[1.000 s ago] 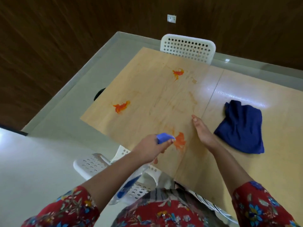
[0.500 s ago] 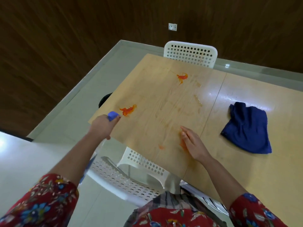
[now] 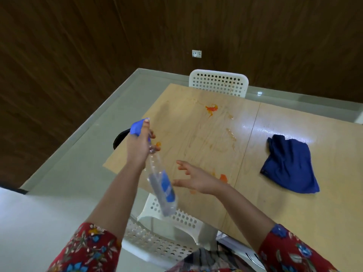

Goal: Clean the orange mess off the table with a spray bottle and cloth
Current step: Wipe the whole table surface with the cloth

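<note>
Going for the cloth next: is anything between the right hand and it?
Nothing visible stands in the way. Between the right hand and the cloth there is only bare table and a flat orange smear by the wrist.

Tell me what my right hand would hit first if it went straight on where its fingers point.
Probably the spray bottle, gripped by the left hand. The right hand's open fingers point left at its clear body; depth between them is unclear from one view.

Spray bottle (image 3: 160, 185) tilted aloft; blue cloth (image 3: 288, 163), orange smears (image 3: 211, 108) on table (image 3: 275, 213).
</note>
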